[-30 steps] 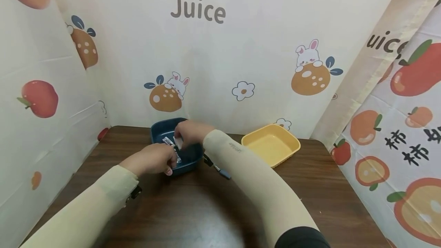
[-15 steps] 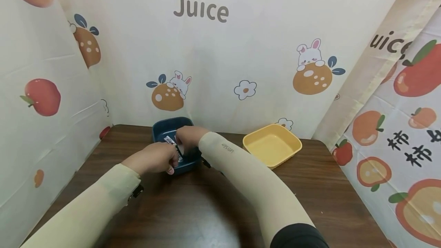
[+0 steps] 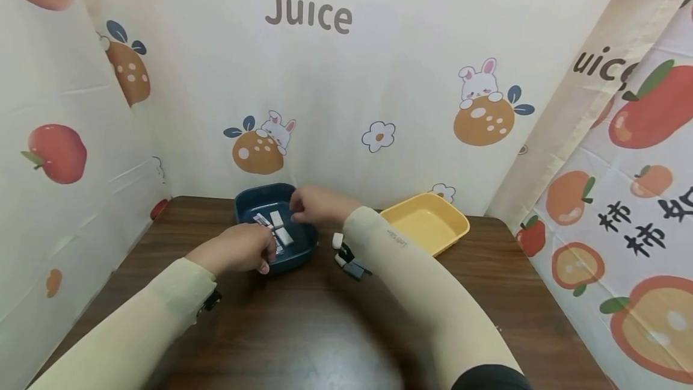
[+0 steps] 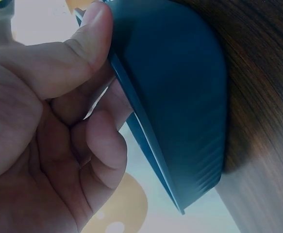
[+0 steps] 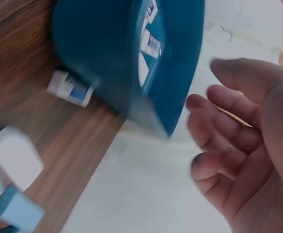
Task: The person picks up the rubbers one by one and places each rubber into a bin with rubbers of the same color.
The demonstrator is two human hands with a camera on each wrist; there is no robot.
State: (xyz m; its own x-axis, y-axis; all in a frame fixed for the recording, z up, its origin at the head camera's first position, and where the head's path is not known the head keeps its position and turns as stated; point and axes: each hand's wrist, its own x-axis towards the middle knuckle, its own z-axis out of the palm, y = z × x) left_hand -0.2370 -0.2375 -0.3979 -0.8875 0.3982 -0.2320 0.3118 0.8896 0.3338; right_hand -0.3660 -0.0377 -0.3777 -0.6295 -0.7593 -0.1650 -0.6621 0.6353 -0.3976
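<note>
At the back left of the table is a dark blue plastic basin (image 3: pixel 295 265) with several small white blocks (image 3: pixel 284 236) in it, some with printed labels. My left hand (image 3: pixel 234 250) pinches its near left rim; the left wrist view has the thumb on the basin's outer wall (image 4: pixel 180 92) and fingers inside. Over the basin's right side hovers my right hand (image 3: pixel 323 204), its fingers (image 5: pixel 219 124) loosely bent with nothing between them. Close by the basin's wall in the right wrist view lies a small white block with a blue label (image 5: pixel 70 88).
Right of the blue basin, several small pieces lie on the table, including a white block (image 3: pixel 338 241) and a blue-grey block (image 3: pixel 354 269). A yellow basin (image 3: pixel 425 221) stands at the back right, partly behind my right forearm. Printed curtains (image 3: pixel 335 89) enclose the table's back and sides.
My right hand has let go of a white block inside the blue basin and moved up and right. Loose pieces by the basin now show. The left hand keeps its hold.
</note>
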